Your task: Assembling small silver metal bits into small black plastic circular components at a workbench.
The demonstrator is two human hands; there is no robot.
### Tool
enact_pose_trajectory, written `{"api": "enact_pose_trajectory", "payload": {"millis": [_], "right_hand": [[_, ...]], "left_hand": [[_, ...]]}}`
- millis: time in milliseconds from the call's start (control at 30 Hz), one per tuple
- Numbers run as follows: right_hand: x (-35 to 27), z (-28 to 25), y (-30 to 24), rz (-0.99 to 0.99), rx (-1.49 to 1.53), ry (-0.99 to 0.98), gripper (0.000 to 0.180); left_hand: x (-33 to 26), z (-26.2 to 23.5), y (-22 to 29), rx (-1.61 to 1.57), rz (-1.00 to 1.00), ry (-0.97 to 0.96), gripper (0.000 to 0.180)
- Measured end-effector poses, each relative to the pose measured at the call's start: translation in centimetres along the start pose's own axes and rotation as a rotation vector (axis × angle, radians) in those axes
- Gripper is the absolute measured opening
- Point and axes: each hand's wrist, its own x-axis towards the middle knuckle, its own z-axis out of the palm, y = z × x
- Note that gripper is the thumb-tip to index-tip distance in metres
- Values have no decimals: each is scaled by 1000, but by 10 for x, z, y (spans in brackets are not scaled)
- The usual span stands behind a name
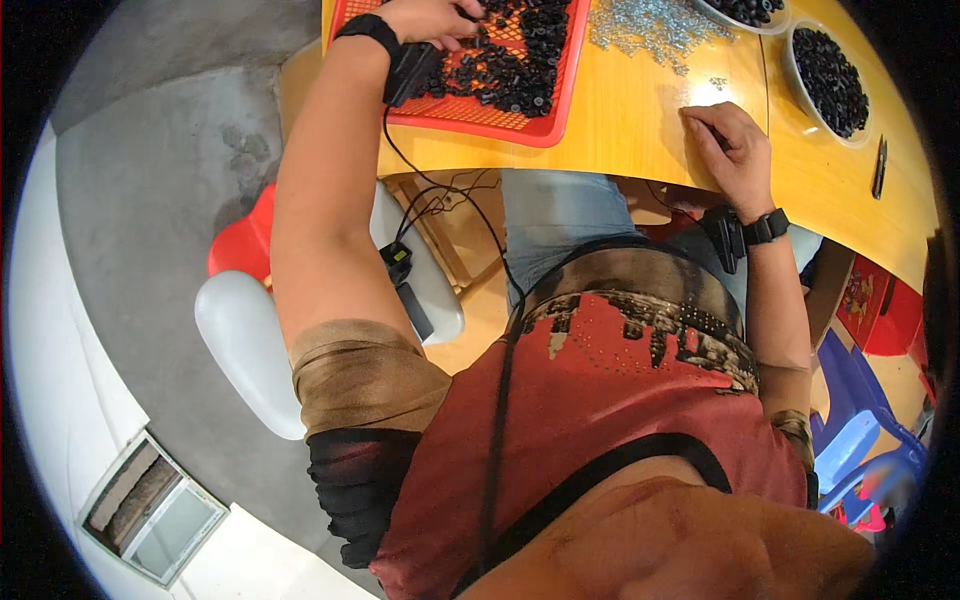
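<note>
Red tray (548,132) lies on the yellow table (620,140), upper left of view. Near edge runs roughly crosswise to the person, dropping slightly toward the right; right side runs away from the person, leaning a little right. Far end is cut off, so the tray's long axis cannot be told. Black parts (515,85) lie loose on the tray's mesh floor at mixed angles — no shared direction.

Left hand (432,22) is over the tray, forearm reaching up steeply from the shoulder, elbow slightly bent, fingers curled and pointing right. Grip: cannot tell whether the fingertips hold a part; the hand meets the upper border.

Right hand (735,148) is at the near table edge, forearm upright in view, fingers bent inward, thumb and forefinger pointing up-left. Grip: loosely curled; contents, if any, cannot be told.

Silver pieces (650,30) are spread between tray and bowls. Near bowl (852,140) and far bowl (743,28) both hold black parts. Slim black tool (879,168) lies below the near bowl — long axis nearly upright in view, pointing away from the person.
</note>
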Motion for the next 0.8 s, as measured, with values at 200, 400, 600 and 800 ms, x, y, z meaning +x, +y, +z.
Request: {"api": "enact_pose_trajectory", "payload": {"millis": [200,400,600,800], "right_hand": [[0,2,2,8,25,-5,12],[1,3,8,-21,4,7,13],[1,5,10,-35,1,10,13],[3,4,5,-33,-2,0,12]], "left_hand": [[-13,-25,-45,-5,-138,188,28],[-26,5,-24,-179,342,-337,31],[-34,16,19,76,-100,-313,26],[-30,-24,-36,208,-193,-14,31]]}}
